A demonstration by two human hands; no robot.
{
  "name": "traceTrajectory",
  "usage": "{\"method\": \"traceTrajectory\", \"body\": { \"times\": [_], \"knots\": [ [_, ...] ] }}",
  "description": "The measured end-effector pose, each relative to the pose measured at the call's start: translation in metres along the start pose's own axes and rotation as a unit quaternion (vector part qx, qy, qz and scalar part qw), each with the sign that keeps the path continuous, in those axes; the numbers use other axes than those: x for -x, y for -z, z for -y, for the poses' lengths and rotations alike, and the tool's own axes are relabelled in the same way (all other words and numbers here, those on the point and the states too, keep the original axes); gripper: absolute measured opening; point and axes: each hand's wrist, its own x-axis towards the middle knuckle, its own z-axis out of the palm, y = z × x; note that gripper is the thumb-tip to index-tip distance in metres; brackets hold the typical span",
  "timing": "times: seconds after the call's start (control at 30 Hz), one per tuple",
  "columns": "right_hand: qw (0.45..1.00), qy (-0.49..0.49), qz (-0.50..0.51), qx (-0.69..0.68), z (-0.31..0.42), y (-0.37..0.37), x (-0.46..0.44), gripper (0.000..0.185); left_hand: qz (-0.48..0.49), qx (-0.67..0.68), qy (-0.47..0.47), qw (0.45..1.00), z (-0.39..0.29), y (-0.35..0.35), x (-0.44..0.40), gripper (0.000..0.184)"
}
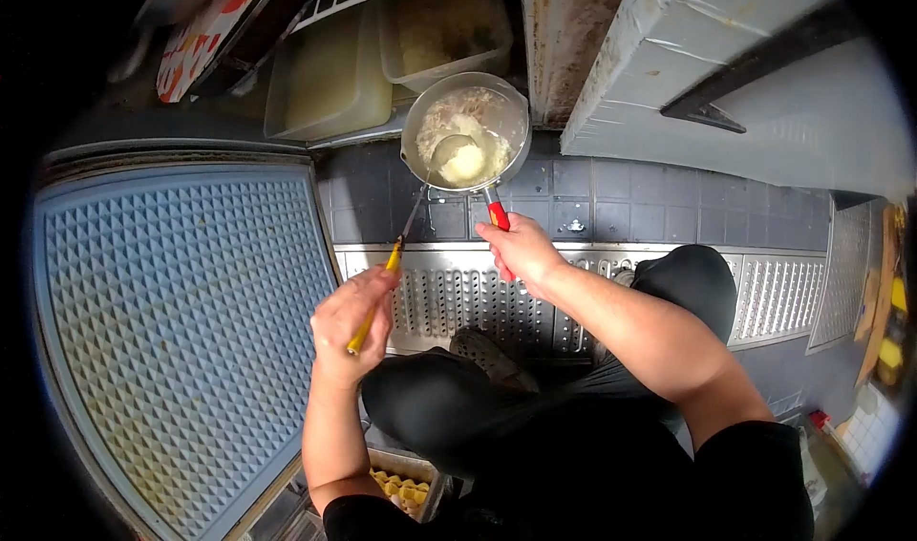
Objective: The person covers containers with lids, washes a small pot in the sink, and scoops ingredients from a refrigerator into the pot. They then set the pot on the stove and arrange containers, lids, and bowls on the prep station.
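Observation:
My right hand (521,254) is wrapped around the red handle of a metal saucepan (411,126). The pan is held at the front of an open cabinet and contains a pale, lumpy food in liquid. My left hand (353,321) grips the yellow handle of a ladle (394,257). The bowl of the ladle is inside the pan and has a pale yellow mass in it. Two translucent tubs are just behind the pan, a left tub (320,78) and a right tub (444,25), both holding something cloudy.
A textured cabinet door (172,321) stands open on my left. A pale door with a dark handle (755,68) juts in at upper right. Below the pan are dark floor tiles (640,197) and a perforated metal drain cover (449,293). An egg tray (401,488) lies near my left elbow.

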Motion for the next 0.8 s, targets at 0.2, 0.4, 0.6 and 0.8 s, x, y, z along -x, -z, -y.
{"method": "traceTrajectory", "body": {
  "times": [0.2,0.4,0.6,0.8],
  "knots": [
    [1.0,0.004,-0.003,-0.002,0.001,0.001,0.001,0.025,-0.165,0.265,0.213,0.926,0.018,0.0,0.015,0.023],
    [1.0,0.007,0.002,0.003,0.005,0.0,0.004,0.026,-0.309,0.379,0.267,0.83,0.031,0.006,0.02,0.031],
    [1.0,0.008,-0.002,0.012,0.003,0.0,0.003,0.026,-0.367,0.411,0.241,0.799,0.025,0.015,0.007,0.033],
    [1.0,0.014,-0.005,0.002,-0.002,-0.002,-0.001,0.025,-0.409,0.427,0.175,0.787,0.031,-0.012,-0.06,0.034]
  ]
}}
